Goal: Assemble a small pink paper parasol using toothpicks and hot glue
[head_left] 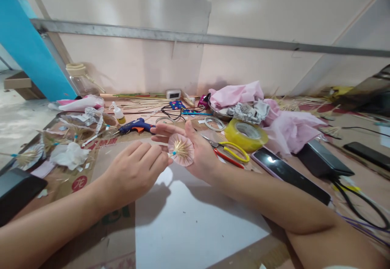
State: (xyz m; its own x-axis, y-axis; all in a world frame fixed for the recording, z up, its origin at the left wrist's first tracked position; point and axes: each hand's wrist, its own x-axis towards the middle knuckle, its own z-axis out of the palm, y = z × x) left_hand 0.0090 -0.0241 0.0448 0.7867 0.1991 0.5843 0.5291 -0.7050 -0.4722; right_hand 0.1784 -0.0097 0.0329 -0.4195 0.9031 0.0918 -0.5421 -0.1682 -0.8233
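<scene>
Between my hands is a miniature parasol (183,150) with a round pale pink paper canopy. Thin wooden ribs fan out inside it from a blue band on the stick. My left hand (137,169) is closed, pinching the stick near that band. My right hand (199,147) has its fingers stretched out, and the canopy lies against its palm. Both are above a white sheet of paper (195,224). Scissors (228,151) with yellow and red handles lie just right of my right hand. A blue glue gun (135,126) is beyond my left hand.
A roll of yellow tape (246,134), a phone (291,175) and a black box with cables (324,159) lie at the right. Behind are crumpled pink paper (237,93) and a small glue bottle (118,113). Similar ribbed pieces (27,155) and crumpled tissue (69,155) lie left.
</scene>
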